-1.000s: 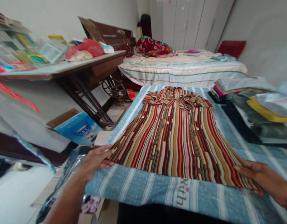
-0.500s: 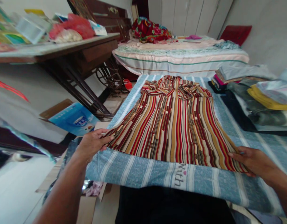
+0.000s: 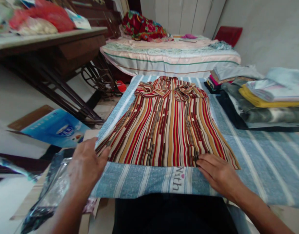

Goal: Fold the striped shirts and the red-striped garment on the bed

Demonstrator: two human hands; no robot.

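Observation:
A striped shirt (image 3: 161, 130) in red, tan, cream and dark brown lies flat, its collar at the far end and its sleeves folded in across the chest. It rests on a blue-and-white striped cloth (image 3: 137, 182). My left hand (image 3: 87, 165) is at the shirt's near left corner, thumb spread away from the fingers, its fingertips partly hidden behind the hand. At the near hem, right of the middle, my right hand (image 3: 219, 172) has its fingers pressed together on the fabric. The hem's right corner lies loose beyond that hand.
Folded clothes (image 3: 268, 97) are stacked on the right of the cloth. A sewing machine table (image 3: 73, 45) with bags on top stands at left, a blue box (image 3: 59, 128) below it. Behind is a bed (image 3: 173, 58). Clear plastic packaging (image 3: 56, 185) lies low at left.
My right hand has left the shirt's right corner and moved inward along the hem. My left hand's fingers have loosened at the left corner. The view has shifted to the right.

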